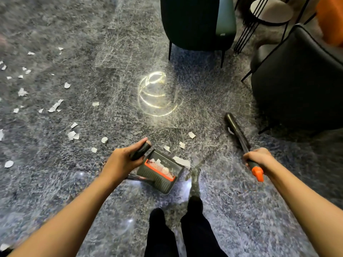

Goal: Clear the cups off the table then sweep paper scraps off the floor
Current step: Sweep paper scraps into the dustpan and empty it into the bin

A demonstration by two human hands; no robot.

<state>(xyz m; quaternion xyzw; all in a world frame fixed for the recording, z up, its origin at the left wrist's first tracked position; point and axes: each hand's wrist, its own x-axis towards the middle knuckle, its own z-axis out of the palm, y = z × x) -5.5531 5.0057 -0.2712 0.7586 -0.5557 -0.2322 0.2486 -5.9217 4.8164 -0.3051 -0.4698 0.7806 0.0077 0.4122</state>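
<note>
My left hand (128, 156) curls round the dustpan (164, 182) handle, right hand (259, 157) round the broom (239, 134) handle; paper scraps (55, 106) lie at ten o'clock.

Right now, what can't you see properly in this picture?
All in the head view:
- Round table: cut off by the top edge, so cups can't be checked.
- Broom: its far end is dark and blurred; bristles can't be made out.
- Dustpan: partly behind the left hand; its paper load is unclear.
- Paper scraps: more run off the left edge.
</note>
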